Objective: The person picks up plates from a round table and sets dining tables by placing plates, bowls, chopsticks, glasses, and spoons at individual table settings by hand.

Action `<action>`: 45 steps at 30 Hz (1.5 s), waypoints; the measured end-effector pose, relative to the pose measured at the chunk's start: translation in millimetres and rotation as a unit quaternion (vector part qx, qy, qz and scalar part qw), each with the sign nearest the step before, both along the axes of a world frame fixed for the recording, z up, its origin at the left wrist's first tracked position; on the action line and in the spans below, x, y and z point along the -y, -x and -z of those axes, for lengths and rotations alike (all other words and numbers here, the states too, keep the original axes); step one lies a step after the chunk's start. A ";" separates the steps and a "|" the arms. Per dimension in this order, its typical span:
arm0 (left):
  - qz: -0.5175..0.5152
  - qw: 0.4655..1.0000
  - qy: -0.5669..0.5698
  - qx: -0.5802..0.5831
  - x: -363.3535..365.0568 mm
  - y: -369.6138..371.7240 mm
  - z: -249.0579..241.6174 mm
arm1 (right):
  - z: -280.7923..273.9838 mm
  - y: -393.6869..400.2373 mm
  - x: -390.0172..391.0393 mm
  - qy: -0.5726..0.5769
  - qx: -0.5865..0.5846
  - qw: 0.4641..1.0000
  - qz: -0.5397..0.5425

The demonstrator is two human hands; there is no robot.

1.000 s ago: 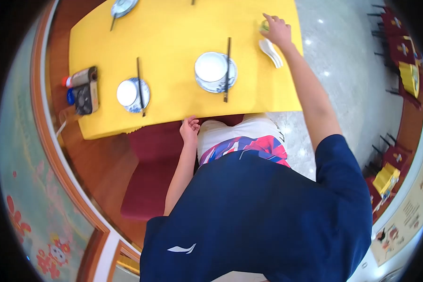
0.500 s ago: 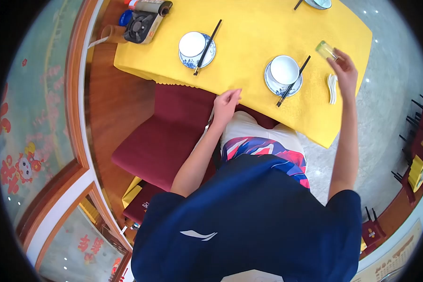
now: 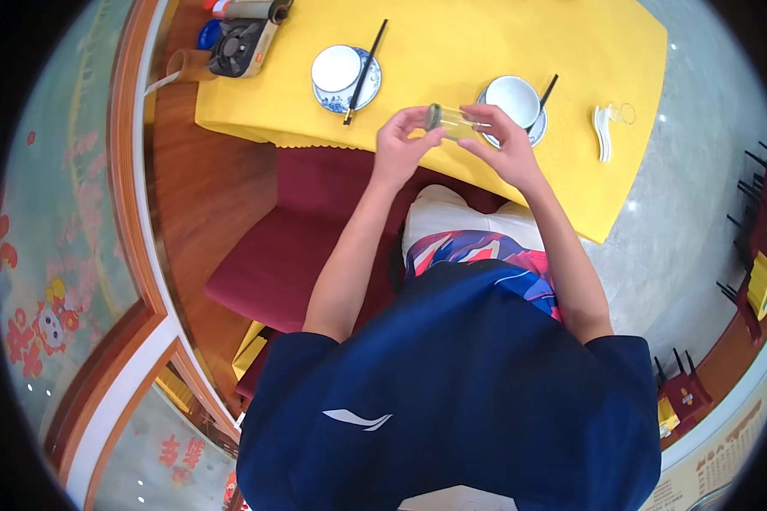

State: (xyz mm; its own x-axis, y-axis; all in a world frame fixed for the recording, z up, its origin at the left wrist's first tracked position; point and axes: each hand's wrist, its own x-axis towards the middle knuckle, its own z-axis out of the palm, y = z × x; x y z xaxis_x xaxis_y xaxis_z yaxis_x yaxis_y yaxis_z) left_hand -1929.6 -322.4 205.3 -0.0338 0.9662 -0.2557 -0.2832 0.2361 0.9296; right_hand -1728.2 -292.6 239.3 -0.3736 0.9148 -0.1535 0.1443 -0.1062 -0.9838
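Note:
A small clear drinking glass (image 3: 457,123) lies on its side in the air between my two hands, above the table's near edge. My left hand (image 3: 405,146) has its fingers and thumb around the thick, greenish end. At the other end, the fingertips and thumb of my right hand (image 3: 506,152) hold the glass. Just behind the right fingers are a white bowl (image 3: 513,98) and a blue-patterned saucer (image 3: 539,128), partly covered by that hand. Black chopsticks (image 3: 549,88) lean across that saucer.
On the yellow tablecloth (image 3: 452,51), a second bowl (image 3: 336,68) sits on a saucer with chopsticks (image 3: 368,68). To the right are a white spoon (image 3: 602,136) and another clear glass (image 3: 626,113). A portable stove (image 3: 240,47) stands far left, beyond a maroon chair (image 3: 273,247).
My right hand has brought the glass leftward from the table's right side, turning it sideways. My left hand has risen and closed on its other end. The view has shifted slightly.

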 end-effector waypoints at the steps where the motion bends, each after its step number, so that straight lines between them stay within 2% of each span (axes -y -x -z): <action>1: -0.004 0.998 -0.010 -0.066 -1.1 6.0 -2.3 | -3.1 -3.0 -0.6 -0.046 0.059 0.997 -0.025; 3: -0.039 0.974 -0.045 -0.219 -9.2 27.9 -10.3 | -2.8 -14.9 3.0 -0.074 0.094 0.993 -0.016; 5: -0.076 0.921 -0.083 -0.372 -25.5 63.2 -11.8 | 3.4 -30.8 7.0 -0.100 0.127 0.987 -0.010; 6: -0.094 0.891 -0.101 -0.433 -36.2 82.4 -7.8 | 9.5 -41.5 10.6 -0.089 0.141 0.986 0.018; 8: -0.134 0.856 -0.065 -0.495 -60.0 115.0 2.9 | 17.7 -63.4 15.5 -0.079 0.155 0.984 0.045; 13: -0.115 0.839 -0.064 -0.528 -100.6 174.0 45.8 | 9.5 -96.2 35.1 -0.051 0.207 0.971 0.106; 16: -0.094 0.844 -0.036 -0.527 -110.7 177.7 59.9 | 15.7 -110.9 46.8 -0.037 0.241 0.962 0.125; 22: -0.056 0.816 0.006 -0.575 -114.3 174.2 79.4 | 27.4 -128.6 72.9 0.022 0.240 0.955 0.171; 28: -0.073 0.849 0.002 -0.524 -112.6 181.6 99.8 | 36.2 -133.4 89.0 0.055 0.236 0.956 0.165; 30: -0.057 0.814 -0.036 -0.578 -112.9 185.0 103.4 | 44.1 -133.3 92.9 0.066 0.224 0.958 0.166; 32: -0.035 0.817 -0.053 -0.573 -117.8 197.5 120.1 | 46.1 -138.4 90.6 0.065 0.231 0.956 0.169; 33: -0.016 0.812 -0.036 -0.582 -119.1 194.2 111.4 | 43.6 -141.0 87.1 0.040 0.241 0.954 0.176; 34: -0.011 0.800 -0.038 -0.599 -120.2 197.9 116.7 | 38.0 -147.0 79.6 -0.003 0.277 0.947 0.164; 35: -0.014 0.799 -0.028 -0.601 -120.7 199.0 120.2 | 34.2 -154.7 69.1 0.017 0.294 0.939 0.179; 36: -0.018 0.810 -0.024 -0.585 -118.9 193.9 116.3 | 40.2 -166.3 57.6 -0.016 0.321 0.923 0.210; 39: -0.046 0.815 -0.020 -0.577 -106.4 173.9 86.7 | 72.7 -217.7 8.8 -0.118 0.378 0.879 0.266; 41: -0.073 0.805 -0.018 -0.588 -88.1 154.9 67.9 | 73.0 -238.2 -31.6 -0.116 0.482 0.830 0.256; 43: -0.096 0.831 -0.009 -0.548 -64.2 132.4 51.9 | 93.9 -259.8 -68.0 -0.189 0.600 0.746 0.219; 44: -0.098 0.845 -0.016 -0.526 -49.6 125.7 55.9 | 100.1 -267.1 -83.3 -0.187 0.595 0.750 0.220; 45: -0.099 0.857 -0.022 -0.504 -33.7 118.9 58.9 | 103.8 -273.5 -96.8 -0.131 0.639 0.741 0.156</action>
